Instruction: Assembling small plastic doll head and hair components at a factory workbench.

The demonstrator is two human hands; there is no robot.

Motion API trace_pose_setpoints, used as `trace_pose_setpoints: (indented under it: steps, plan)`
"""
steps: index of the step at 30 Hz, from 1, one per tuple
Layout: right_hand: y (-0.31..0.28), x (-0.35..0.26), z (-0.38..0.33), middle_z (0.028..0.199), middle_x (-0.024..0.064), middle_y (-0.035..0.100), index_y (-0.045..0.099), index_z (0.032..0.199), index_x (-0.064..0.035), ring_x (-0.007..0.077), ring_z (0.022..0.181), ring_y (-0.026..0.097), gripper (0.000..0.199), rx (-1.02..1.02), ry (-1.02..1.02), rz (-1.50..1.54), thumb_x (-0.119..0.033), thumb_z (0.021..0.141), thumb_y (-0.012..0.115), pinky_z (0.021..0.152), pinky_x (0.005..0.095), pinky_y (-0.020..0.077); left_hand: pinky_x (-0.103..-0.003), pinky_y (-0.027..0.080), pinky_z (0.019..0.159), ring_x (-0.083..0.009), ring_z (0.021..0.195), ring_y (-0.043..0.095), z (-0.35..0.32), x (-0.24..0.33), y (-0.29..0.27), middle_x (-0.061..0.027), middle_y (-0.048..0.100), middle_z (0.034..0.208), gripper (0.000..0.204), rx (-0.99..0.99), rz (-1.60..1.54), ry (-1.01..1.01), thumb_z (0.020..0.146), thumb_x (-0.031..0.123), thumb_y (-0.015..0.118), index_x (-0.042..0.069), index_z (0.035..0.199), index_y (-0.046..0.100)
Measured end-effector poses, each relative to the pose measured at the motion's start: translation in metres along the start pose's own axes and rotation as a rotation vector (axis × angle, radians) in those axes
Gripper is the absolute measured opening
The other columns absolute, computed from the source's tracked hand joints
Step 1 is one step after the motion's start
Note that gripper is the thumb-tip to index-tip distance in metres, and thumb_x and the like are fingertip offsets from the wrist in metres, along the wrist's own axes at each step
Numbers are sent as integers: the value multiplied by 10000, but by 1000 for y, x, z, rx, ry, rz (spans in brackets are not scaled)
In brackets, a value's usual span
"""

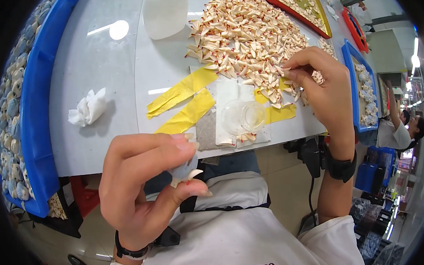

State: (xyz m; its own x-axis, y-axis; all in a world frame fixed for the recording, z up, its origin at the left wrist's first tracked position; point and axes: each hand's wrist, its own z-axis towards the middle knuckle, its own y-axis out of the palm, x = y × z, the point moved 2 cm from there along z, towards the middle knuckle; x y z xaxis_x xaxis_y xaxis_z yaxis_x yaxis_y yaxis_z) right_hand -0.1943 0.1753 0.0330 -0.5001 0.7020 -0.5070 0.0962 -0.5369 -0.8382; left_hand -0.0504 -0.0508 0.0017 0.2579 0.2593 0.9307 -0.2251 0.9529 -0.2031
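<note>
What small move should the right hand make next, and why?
Probably lift a single piece off the pile of cream, red-marked pieces: the right hand has its thumb and forefinger at the pile, while the left hand holds a small blue item with a similar cream piece against it.

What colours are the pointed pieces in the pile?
Pointed pieces: cream, many with red ends; best in head view.

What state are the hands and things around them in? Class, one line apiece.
Left hand: pinching a small blue piece
Cream pile: loosely heaped
Right hand: touching the pile's edge, grip unclear
Tissue: crumpled
Yellow tape: in flat strips
Frosted container: partly out of frame
Left blue tray: filled
Right blue tray: partly filled
</note>
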Motion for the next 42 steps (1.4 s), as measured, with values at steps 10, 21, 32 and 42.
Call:
trace_pose_setpoints:
  steps: [10, 21, 32, 42]
  plan:
    - [-12, 2, -6, 736, 52, 614, 605, 824, 10, 94, 693, 553, 87, 218, 94, 35, 20, 738, 594, 628, 212, 421, -292, 488, 682, -221, 816, 593, 0, 1, -1, -121, 619, 880, 392, -19, -51, -18, 611, 109, 773, 10, 950, 604]
    - [-24, 1, -55, 848, 96, 616, 596, 934, 33, 146, 780, 593, 201, 214, 282, 759, 54, 736, 626, 730, 246, 472, -253, 491, 660, -204, 814, 570, -4, -11, -6, -149, 499, 1016, 472, -82, -241, 2, 653, 133, 768, -10, 1019, 506]
    - [-8, -28, -48, 847, 108, 611, 593, 892, 47, 145, 766, 589, 182, 191, 74, 660, 72, 720, 647, 716, 241, 472, -261, 488, 668, -206, 830, 570, 0, -16, -6, -140, 513, 995, 498, -242, -187, 218, 646, 151, 779, 16, 1014, 471]
    - [13, -50, -41, 843, 88, 566, 548, 868, 30, 154, 770, 538, 114, 221, -119, 380, 17, 779, 618, 715, 242, 422, -287, 473, 712, -234, 855, 560, -8, -17, -3, -139, 479, 996, 316, -80, -518, -60, 621, 23, 750, 46, 858, 542]
